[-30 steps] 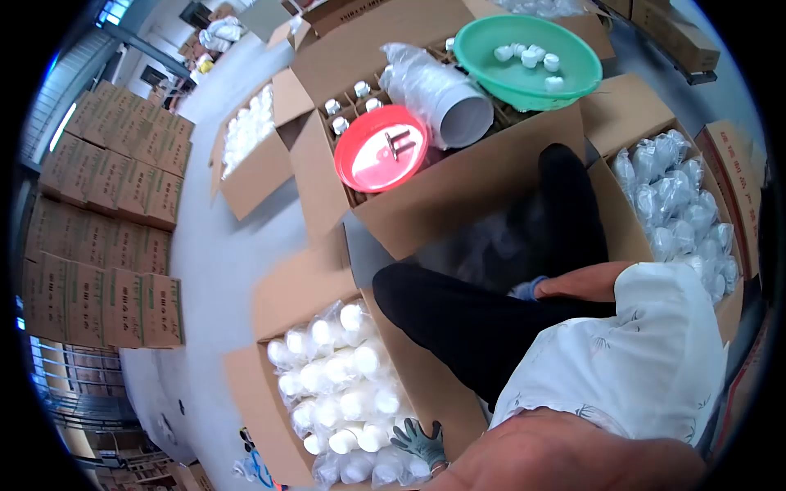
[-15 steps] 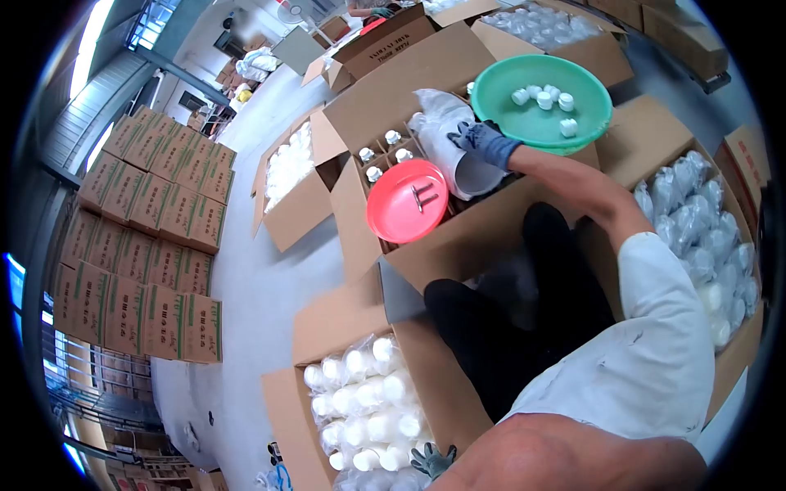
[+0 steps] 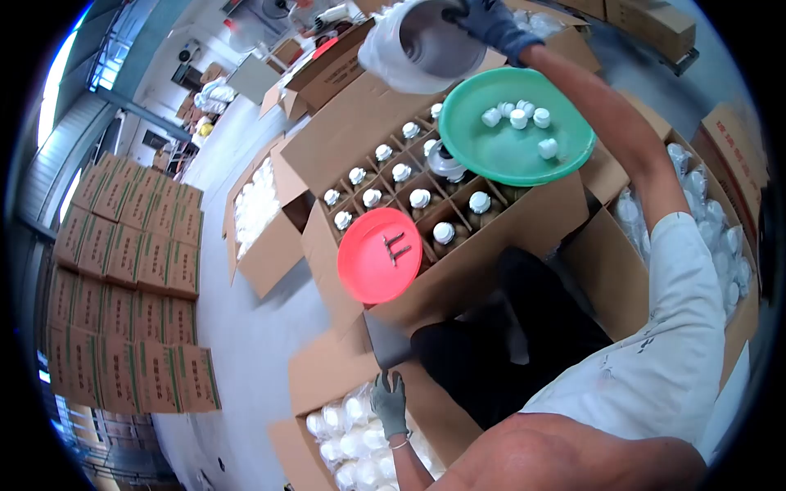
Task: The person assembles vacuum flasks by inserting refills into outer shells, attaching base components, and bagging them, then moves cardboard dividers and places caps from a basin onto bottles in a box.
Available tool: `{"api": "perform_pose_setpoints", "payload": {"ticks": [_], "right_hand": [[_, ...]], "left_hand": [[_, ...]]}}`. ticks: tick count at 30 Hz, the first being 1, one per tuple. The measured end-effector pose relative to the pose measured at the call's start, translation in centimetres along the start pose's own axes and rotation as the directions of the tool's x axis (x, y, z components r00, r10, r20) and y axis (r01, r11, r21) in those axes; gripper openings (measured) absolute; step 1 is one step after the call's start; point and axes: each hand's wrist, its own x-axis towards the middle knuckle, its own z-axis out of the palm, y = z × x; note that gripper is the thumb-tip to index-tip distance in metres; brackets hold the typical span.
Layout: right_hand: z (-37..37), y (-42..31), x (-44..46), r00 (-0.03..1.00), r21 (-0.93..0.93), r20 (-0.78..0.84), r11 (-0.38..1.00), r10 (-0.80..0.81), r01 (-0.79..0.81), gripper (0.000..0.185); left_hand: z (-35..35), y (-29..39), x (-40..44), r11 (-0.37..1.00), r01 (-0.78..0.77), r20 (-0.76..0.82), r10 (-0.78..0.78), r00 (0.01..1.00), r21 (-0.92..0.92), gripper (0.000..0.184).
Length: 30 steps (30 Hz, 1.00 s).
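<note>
My right hand [image 3: 491, 29], in a dark blue glove, is raised at the top, its fingers closed on the rim of a large white plastic container [image 3: 397, 53]. The container is tilted, showing its grey ridged inside. Below it, a divided cardboard box [image 3: 491, 233] holds several white-capped bottles [image 3: 420, 199]. A clear round piece [image 3: 446, 164] with a dark centre sits among them. My left hand [image 3: 389, 403], in a grey glove, is over a box of bagged white containers [image 3: 354, 442], fingers apart; whether it touches them is unclear.
A green basin [image 3: 516, 155] with several white caps and a red bowl [image 3: 368, 266] with two small metal pieces rest on the bottle box. Bagged clear items [image 3: 696, 213] fill a box at right. Stacked cartons [image 3: 123, 327] stand at left. A person [image 3: 307, 12] is in the background.
My right hand has lifted the white container up and away from the bottle box, uncovering more bottles. My left hand has moved up and forward over the bagged containers. The view has shifted.
</note>
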Motion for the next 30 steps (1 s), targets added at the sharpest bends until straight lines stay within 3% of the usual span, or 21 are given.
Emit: {"api": "perform_pose_setpoints", "payload": {"ticks": [1,2,5,6,7,10,11,12,14,16,17,18,19,20,22,24,26,29,30], "right_hand": [[-3.4,-0.9,1.4,0.997,-0.401,-0.059,0.916,-0.043,0.016,0.05],[-5.0,1.9,2.9,0.996,-0.344,-0.086,0.938,0.003,-0.033,0.047],[-10.5,17.0,7.6,0.967,0.148,-0.054,0.96,0.249,-0.239,0.037],[-12.2,22.4,8.2,0.955,0.236,-0.024,0.93,0.295,-0.281,0.033],[-13.8,27.6,10.0,0.962,0.2,0.026,0.942,0.271,-0.271,0.025],[-17.4,20.7,5.9,0.806,0.257,-0.046,0.786,0.59,-0.561,0.031],[-18.7,20.4,5.4,0.752,0.279,-0.063,0.735,0.656,-0.618,0.033],[-20.4,24.9,5.1,0.702,0.411,-0.025,0.647,0.712,-0.642,0.037],[-25.6,30.3,2.0,0.707,0.392,0.041,0.64,0.706,-0.661,0.018],[-25.1,34.9,0.9,0.711,0.381,0.176,0.619,0.681,-0.687,0.024],[-25.2,34.7,-0.2,0.721,0.298,0.125,0.667,0.681,-0.683,0.019],[-25.3,34.3,-1.3,0.729,0.209,0.074,0.704,0.68,-0.678,0.016],[-25.0,34.2,-2.6,0.722,0.123,-0.045,0.721,0.69,-0.682,0.009],[-25.3,34.0,-2.9,0.702,-0.045,-0.075,0.701,0.708,-0.712,0.013],[-24.1,33.8,-4.2,0.695,-0.093,-0.177,0.691,0.697,-0.717,0.035],[-21.9,32.5,-5.3,0.72,-0.115,-0.18,0.712,0.67,-0.692,0.05],[-20.3,32.7,-4.9,0.742,-0.13,-0.17,0.731,0.649,-0.67,0.065],[-19.3,31.2,-4.4,0.721,-0.114,-0.113,0.712,0.683,-0.693,0.066],[-19.4,30.4,-4.3,0.71,-0.184,-0.098,0.689,0.697,-0.701,0.061]], "left_hand": [[0.5,1.3,1.7,0.996,-0.044,-0.006,0.044,0.999,-0.074,0.033],[0.6,3.1,3.2,0.99,-0.112,-0.02,0.111,0.994,-0.084,0.032],[1.0,7.6,6.3,0.953,-0.268,-0.049,0.263,0.963,-0.14,0.031],[1.5,8.3,7.0,0.942,-0.286,-0.05,0.282,0.958,-0.175,0.031],[2.0,8.9,7.6,0.93,-0.302,-0.05,0.298,0.953,-0.209,0.031],[3.6,10.5,8.6,0.923,-0.31,-0.025,0.313,0.949,-0.227,0.034],[4.2,11.0,8.8,0.926,-0.292,-0.011,0.298,0.955,-0.239,0.034],[4.5,11.2,9.1,0.937,-0.294,0.016,0.303,0.953,-0.19,0.035],[5.3,11.7,9.7,0.951,-0.297,0.066,0.303,0.951,-0.088,0.036],[5.5,12.7,10.7,0.921,-0.376,0.031,0.381,0.924,-0.105,0.038],[4.9,13.0,10.6,0.919,-0.385,0.016,0.388,0.922,-0.089,0.038],[4.7,13.5,10.7,0.942,-0.292,0.041,0.303,0.952,-0.166,0.04],[4.1,14.3,10.9,0.932,-0.329,0.011,0.334,0.942,-0.149,0.04],[3.7,15.6,11.6,0.915,-0.377,-0.022,0.378,0.925,-0.14,0.04],[2.8,19.7,14.2,0.841,-0.46,-0.115,0.446,0.888,-0.285,0.039],[3.3,23.7,18.0,0.835,-0.444,-0.067,0.448,0.891,-0.326,0.035],[5.3,27.9,23.0,0.796,-0.566,0.0,0.58,0.815,-0.212,0.031],[11.1,32.6,29.2,0.793,-0.605,0.099,0.61,0.786,-0.074,0.043],[12.5,33.9,30.2,0.795,-0.604,0.121,0.606,0.786,-0.057,0.046]]}}
